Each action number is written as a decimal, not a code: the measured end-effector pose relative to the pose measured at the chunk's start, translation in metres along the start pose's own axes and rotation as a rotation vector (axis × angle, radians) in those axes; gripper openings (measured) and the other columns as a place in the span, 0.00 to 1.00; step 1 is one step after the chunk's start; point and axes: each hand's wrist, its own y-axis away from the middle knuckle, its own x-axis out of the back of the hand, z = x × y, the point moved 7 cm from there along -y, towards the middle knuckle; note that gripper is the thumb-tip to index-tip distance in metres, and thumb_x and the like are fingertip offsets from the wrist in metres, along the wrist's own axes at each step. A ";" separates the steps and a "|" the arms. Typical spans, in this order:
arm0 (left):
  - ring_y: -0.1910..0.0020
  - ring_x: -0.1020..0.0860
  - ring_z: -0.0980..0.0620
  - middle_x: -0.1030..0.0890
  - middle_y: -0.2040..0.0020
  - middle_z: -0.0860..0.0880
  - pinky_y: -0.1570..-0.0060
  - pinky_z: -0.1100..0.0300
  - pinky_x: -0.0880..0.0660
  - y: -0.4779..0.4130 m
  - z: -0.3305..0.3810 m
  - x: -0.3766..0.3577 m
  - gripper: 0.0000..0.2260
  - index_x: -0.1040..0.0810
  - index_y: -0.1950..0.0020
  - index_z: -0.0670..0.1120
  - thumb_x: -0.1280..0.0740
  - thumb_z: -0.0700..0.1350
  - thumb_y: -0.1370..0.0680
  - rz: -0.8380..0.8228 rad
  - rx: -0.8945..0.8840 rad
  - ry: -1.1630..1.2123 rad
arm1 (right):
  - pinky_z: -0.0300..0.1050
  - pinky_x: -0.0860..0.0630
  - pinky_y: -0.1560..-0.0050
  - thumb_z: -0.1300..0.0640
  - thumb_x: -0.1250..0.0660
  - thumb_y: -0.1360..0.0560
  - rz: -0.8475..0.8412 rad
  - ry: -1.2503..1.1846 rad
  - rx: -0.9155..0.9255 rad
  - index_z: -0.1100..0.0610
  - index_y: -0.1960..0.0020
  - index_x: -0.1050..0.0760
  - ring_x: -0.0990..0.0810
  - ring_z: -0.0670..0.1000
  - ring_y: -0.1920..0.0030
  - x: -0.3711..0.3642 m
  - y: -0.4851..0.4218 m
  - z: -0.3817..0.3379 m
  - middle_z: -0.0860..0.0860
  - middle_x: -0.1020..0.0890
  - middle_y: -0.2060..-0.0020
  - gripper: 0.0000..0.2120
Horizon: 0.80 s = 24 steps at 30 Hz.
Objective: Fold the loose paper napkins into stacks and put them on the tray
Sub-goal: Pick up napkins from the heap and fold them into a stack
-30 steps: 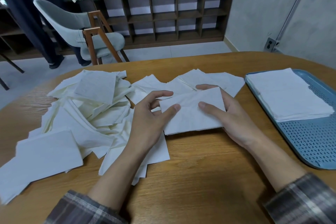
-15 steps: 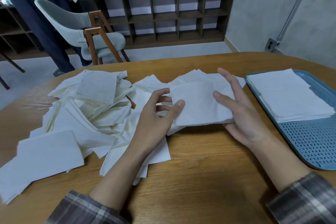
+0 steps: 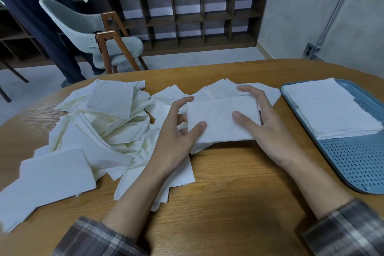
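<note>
Gripping one napkin (image 3: pixel 222 119), left hand (image 3: pixel 175 141) and right hand (image 3: pixel 270 131); one tray (image 3: pixel 353 162).

Bare table (image 3: pixel 259 164) lies between napkin pile (image 3: pixel 99 131) and tray (image 3: pixel 353 162).

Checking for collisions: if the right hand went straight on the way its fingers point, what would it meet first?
Likely the loose napkins lying just beyond the folded napkin that the right hand holds, though depth is unclear.
</note>
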 end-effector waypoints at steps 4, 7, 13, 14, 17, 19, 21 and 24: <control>0.44 0.16 0.57 0.18 0.39 0.47 0.45 0.54 0.16 -0.002 0.003 0.002 0.25 0.31 0.25 0.59 0.29 0.41 0.18 0.003 -0.063 -0.020 | 0.50 0.25 0.34 0.52 0.28 0.22 -0.096 -0.164 0.030 0.45 0.33 0.19 0.22 0.47 0.31 -0.005 0.001 -0.003 0.41 0.19 0.35 0.18; 0.42 0.18 0.60 0.18 0.39 0.50 0.47 0.56 0.16 0.000 0.008 0.003 0.24 0.31 0.25 0.57 0.30 0.40 0.17 0.032 -0.114 -0.048 | 0.44 0.26 0.35 0.55 0.28 0.24 -0.115 -0.192 0.028 0.47 0.36 0.16 0.21 0.45 0.32 -0.005 0.002 -0.003 0.42 0.16 0.36 0.17; 0.39 0.18 0.56 0.19 0.38 0.55 0.47 0.51 0.16 0.000 0.012 0.000 0.22 0.30 0.27 0.57 0.30 0.39 0.17 -0.018 -0.151 -0.067 | 0.47 0.27 0.32 0.58 0.26 0.24 -0.124 -0.229 -0.023 0.47 0.40 0.13 0.21 0.45 0.31 -0.004 -0.001 0.006 0.44 0.16 0.36 0.14; 0.40 0.18 0.55 0.19 0.38 0.56 0.47 0.52 0.16 0.001 0.014 -0.002 0.22 0.30 0.27 0.57 0.31 0.39 0.17 -0.045 -0.165 -0.058 | 0.44 0.27 0.32 0.60 0.26 0.23 -0.096 -0.188 -0.028 0.48 0.39 0.13 0.21 0.43 0.31 -0.002 -0.001 0.008 0.42 0.15 0.36 0.15; 0.46 0.16 0.57 0.20 0.39 0.58 0.49 0.63 0.19 0.003 0.012 -0.008 0.24 0.33 0.26 0.61 0.32 0.39 0.16 -0.084 -0.172 -0.145 | 0.31 0.28 0.36 0.65 0.26 0.22 0.029 -0.069 -0.029 0.49 0.40 0.13 0.21 0.37 0.35 0.008 -0.002 0.011 0.38 0.14 0.40 0.15; 0.48 0.18 0.60 0.22 0.41 0.59 0.51 0.68 0.22 0.002 0.008 -0.009 0.26 0.35 0.27 0.63 0.29 0.42 0.18 -0.088 -0.224 -0.381 | 0.25 0.29 0.39 0.66 0.27 0.22 0.122 -0.009 -0.019 0.49 0.41 0.13 0.21 0.35 0.36 0.014 -0.003 0.013 0.36 0.14 0.43 0.16; 0.49 0.21 0.59 0.22 0.45 0.59 0.51 0.65 0.24 0.001 0.001 -0.011 0.23 0.32 0.32 0.61 0.25 0.47 0.21 -0.124 -0.279 -0.588 | 0.23 0.30 0.39 0.67 0.28 0.22 0.191 0.043 -0.018 0.48 0.42 0.13 0.21 0.33 0.37 0.019 -0.004 0.016 0.34 0.14 0.44 0.16; 0.53 0.22 0.59 0.22 0.51 0.59 0.52 0.58 0.23 0.001 -0.006 -0.015 0.11 0.21 0.43 0.56 0.24 0.52 0.23 -0.190 -0.330 -0.764 | 0.23 0.32 0.38 0.66 0.29 0.21 0.225 0.112 -0.014 0.46 0.43 0.13 0.22 0.31 0.37 0.021 -0.005 0.017 0.32 0.15 0.45 0.16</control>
